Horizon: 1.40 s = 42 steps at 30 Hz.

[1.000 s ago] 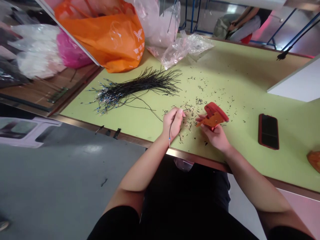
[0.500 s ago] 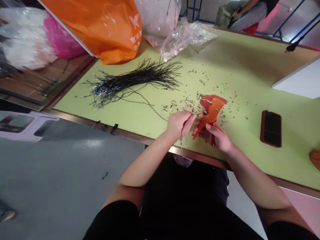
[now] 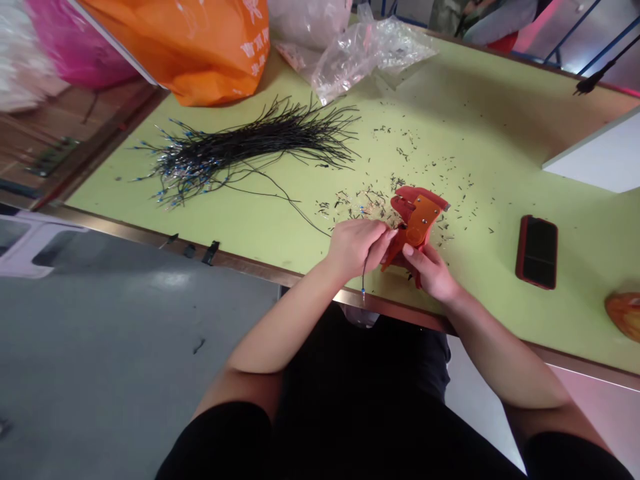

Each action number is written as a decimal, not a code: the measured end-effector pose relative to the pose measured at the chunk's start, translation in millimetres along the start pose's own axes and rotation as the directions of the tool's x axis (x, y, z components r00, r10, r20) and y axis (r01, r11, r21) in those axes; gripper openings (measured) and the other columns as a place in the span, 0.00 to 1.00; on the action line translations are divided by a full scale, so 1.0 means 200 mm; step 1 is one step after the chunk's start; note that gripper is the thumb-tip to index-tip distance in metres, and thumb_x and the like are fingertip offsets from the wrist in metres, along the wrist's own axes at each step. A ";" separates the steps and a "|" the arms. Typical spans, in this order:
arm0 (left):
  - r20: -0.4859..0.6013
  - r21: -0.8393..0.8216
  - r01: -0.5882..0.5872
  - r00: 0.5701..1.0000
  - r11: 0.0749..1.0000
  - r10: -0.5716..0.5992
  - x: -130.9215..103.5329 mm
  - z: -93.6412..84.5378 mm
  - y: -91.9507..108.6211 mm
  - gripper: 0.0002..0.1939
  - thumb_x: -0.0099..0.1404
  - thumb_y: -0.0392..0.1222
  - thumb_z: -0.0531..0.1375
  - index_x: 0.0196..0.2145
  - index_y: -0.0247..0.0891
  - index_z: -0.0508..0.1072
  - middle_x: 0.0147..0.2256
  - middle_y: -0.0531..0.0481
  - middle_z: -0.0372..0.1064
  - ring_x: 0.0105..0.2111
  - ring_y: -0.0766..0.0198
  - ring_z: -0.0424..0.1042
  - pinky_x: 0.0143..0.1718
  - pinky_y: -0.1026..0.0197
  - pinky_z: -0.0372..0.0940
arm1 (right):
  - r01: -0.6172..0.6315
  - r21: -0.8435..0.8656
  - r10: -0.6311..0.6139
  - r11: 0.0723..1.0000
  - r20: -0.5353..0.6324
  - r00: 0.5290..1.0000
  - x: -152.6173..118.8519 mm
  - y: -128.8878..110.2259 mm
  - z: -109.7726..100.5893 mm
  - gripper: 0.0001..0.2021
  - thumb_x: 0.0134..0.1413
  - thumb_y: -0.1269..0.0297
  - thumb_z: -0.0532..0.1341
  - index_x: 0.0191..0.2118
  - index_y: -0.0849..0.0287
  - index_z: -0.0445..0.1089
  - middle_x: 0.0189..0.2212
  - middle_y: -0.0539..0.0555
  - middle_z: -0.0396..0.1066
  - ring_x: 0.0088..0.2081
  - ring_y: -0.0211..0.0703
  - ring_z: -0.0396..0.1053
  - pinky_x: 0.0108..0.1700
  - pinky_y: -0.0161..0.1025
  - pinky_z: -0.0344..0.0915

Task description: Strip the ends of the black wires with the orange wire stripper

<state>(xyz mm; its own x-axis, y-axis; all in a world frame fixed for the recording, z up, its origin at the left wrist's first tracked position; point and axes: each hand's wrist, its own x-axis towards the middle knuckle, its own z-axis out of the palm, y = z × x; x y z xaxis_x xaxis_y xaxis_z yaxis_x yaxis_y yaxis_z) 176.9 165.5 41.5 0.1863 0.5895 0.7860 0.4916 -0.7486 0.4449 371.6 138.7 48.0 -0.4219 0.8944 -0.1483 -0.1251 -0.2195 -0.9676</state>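
Observation:
My left hand [image 3: 357, 248] is closed on a thin black wire [image 3: 365, 270], whose blue-collared metal end dangles below the fist near the table edge. Its fingertips are right beside the jaw of an orange-red wire stripper [image 3: 420, 217]. Wrapped round the stripper's handles is my right hand [image 3: 431, 270], with the thumb on the near side. Whether the wire's upper end is inside the jaw I cannot make out. A thick bundle of black wires [image 3: 260, 143] lies to the left, many with blue-and-silver ends. One loose wire runs from it toward my left hand.
Black clippings [image 3: 377, 200] are scattered around the tool. An orange bag [image 3: 210, 60] and clear plastic bags [image 3: 345, 60] stand at the back. A phone [image 3: 537, 252] lies to the right, near a white panel [image 3: 600, 157]. A person sits beyond the far edge.
My left hand has come nearer to the stripper, its fingertips now at the jaw. The stripper has shifted slightly left in view. The camera's view has moved a little too.

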 end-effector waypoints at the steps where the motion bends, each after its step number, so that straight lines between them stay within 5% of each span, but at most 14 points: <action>1: 0.011 -0.003 0.010 1.000 1.000 -0.010 0.00 0.00 0.00 0.16 0.79 0.42 0.56 0.31 0.42 0.69 0.22 0.54 0.69 0.20 0.67 0.63 0.26 0.61 0.57 | -0.003 0.005 0.003 1.000 -0.016 1.000 0.00 0.00 0.00 0.26 0.59 0.32 0.71 0.41 0.54 0.79 0.37 0.55 0.83 0.46 0.57 0.83 0.58 0.59 0.79; 11: -0.046 -0.019 0.047 0.998 0.999 -0.048 -0.01 0.00 0.00 0.16 0.79 0.43 0.55 0.30 0.43 0.67 0.20 0.56 0.62 0.19 0.67 0.57 0.24 0.60 0.50 | 0.070 0.005 -0.070 0.998 0.010 0.997 -0.02 -0.02 -0.02 0.30 0.59 0.25 0.65 0.45 0.49 0.77 0.45 0.59 0.82 0.55 0.63 0.80 0.55 0.61 0.80; 19: -0.055 0.003 -0.075 0.996 0.997 0.075 0.02 -0.01 0.03 0.16 0.76 0.38 0.58 0.28 0.43 0.61 0.19 0.58 0.57 0.18 0.68 0.53 0.22 0.60 0.47 | 0.010 0.004 -0.010 1.000 -0.072 0.997 0.00 0.05 -0.05 0.33 0.57 0.25 0.66 0.54 0.47 0.76 0.46 0.55 0.84 0.53 0.58 0.82 0.61 0.59 0.77; 24: 0.034 -0.036 -0.052 0.998 0.998 0.053 0.03 -0.02 0.04 0.18 0.77 0.40 0.57 0.27 0.43 0.59 0.19 0.58 0.57 0.18 0.68 0.53 0.23 0.59 0.47 | 0.029 -0.031 -0.030 0.999 -0.056 0.998 0.00 0.01 -0.02 0.33 0.60 0.21 0.60 0.45 0.48 0.78 0.35 0.56 0.81 0.47 0.61 0.83 0.50 0.59 0.82; 31: -0.020 -0.014 -0.132 0.991 0.991 0.132 0.03 0.00 0.04 0.17 0.78 0.38 0.57 0.29 0.43 0.60 0.19 0.59 0.57 0.18 0.69 0.55 0.23 0.61 0.49 | 0.077 -0.079 -0.081 0.994 -0.055 0.995 -0.01 0.00 0.01 0.38 0.63 0.19 0.51 0.35 0.50 0.78 0.27 0.56 0.76 0.33 0.55 0.79 0.31 0.50 0.78; 42: -0.039 0.015 -0.146 0.989 0.989 0.146 0.03 -0.01 0.05 0.18 0.80 0.40 0.58 0.30 0.43 0.61 0.19 0.60 0.59 0.18 0.70 0.58 0.23 0.62 0.52 | 0.166 -0.122 -0.173 0.979 -0.050 0.984 0.00 0.01 0.02 0.37 0.68 0.23 0.49 0.30 0.51 0.74 0.21 0.54 0.72 0.23 0.49 0.70 0.24 0.47 0.68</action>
<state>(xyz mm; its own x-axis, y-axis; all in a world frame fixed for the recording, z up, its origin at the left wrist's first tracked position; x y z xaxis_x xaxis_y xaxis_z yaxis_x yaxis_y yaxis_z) 182.3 161.6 52.1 0.2232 0.4616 0.8585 0.4718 -0.8219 0.3193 368.2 137.0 47.8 -0.3480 0.9374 0.0113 -0.0830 -0.0188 -0.9964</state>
